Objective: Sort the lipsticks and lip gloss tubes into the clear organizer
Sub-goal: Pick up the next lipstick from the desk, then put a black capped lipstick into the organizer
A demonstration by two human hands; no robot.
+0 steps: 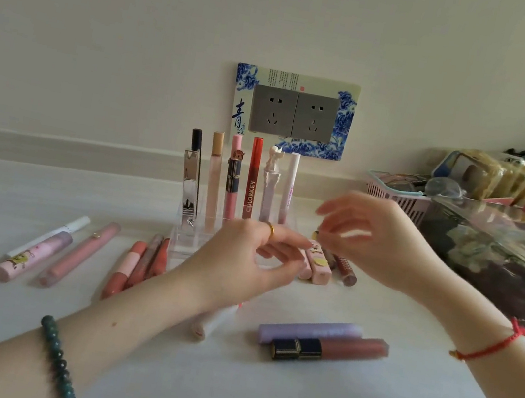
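Observation:
The clear organizer (pixel 185 238) stands at the wall and holds several upright tubes, among them a red one (pixel 251 179) and a white one (pixel 289 186). My left hand (pixel 243 261) hovers over its front right, fingers loosely curled, fingertips next to a pink square lipstick (pixel 319 267) lying on the table. My right hand (pixel 372 238) is blurred above that lipstick, fingers spread; I see nothing held. Brown tubes (pixel 346 270) lie beside the lipstick. A purple tube (pixel 308 333) and a navy-capped gloss (pixel 329 349) lie in front. My left wrist partly hides a white tube (pixel 210 324).
Several pink and red tubes (pixel 131 267) and a cartoon-printed one (pixel 32 256) lie at the left. A pink basket (pixel 403 198) and a clear plastic bag (pixel 505 253) of items crowd the right. A double wall socket (pixel 292 113) sits behind the organizer.

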